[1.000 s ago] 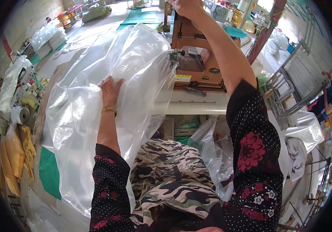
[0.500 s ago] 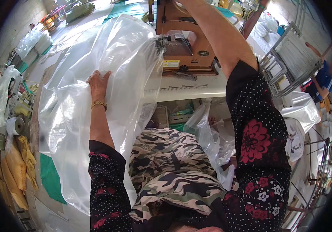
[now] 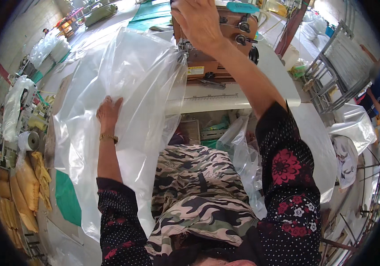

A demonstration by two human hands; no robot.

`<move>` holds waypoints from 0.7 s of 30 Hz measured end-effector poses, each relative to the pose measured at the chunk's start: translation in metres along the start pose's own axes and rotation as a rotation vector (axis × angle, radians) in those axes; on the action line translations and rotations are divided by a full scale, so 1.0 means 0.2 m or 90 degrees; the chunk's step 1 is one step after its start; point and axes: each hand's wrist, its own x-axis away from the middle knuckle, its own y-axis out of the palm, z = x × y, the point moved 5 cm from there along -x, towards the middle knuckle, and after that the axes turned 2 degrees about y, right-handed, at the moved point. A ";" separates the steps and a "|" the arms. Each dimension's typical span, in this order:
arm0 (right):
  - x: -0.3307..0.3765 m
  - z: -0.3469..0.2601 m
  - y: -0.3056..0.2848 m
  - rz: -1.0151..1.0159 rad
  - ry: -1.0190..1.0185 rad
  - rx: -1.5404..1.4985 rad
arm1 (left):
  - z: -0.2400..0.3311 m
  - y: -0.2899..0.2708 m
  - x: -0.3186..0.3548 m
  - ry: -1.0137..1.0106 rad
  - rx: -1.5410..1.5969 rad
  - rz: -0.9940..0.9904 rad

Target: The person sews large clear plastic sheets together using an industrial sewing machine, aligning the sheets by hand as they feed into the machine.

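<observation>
I had the left hand (image 3: 109, 114) laid flat, fingers spread, on the big clear plastic sheet (image 3: 123, 88), pressing it down rather than gripping it; nothing was clasped in that hand; the sheet lay draped over the left part of the white work table (image 3: 243, 95) and spilled off its near edge toward my lap, its far corner reaching the needle end of the brown sewing machine (image 3: 218, 44); the right hand (image 3: 198, 20) sat up on the top of the machine's head, fingers curled over it; whether it was clenched on a lever or knob I could not tell, since the palm hid what lay beneath; I judged the step in hand to be setting the plastic's edge at the needle; the next move, I reckoned, called for a smooth, taut sheet under the left palm and a steady, straight feed, because the film looked slippery and apt to bunch.
</observation>
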 end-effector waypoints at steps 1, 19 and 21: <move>0.07 -0.01 -0.04 0.003 0.031 -0.099 | 0.00 -0.04 0.05 -0.007 0.000 -0.045; 1.29 -1.38 0.41 -0.160 0.493 -0.904 | 0.81 -0.16 1.07 0.146 0.420 -0.387; 0.96 -1.44 0.34 -0.109 0.501 -1.163 | 0.56 0.08 1.31 0.139 0.452 -0.392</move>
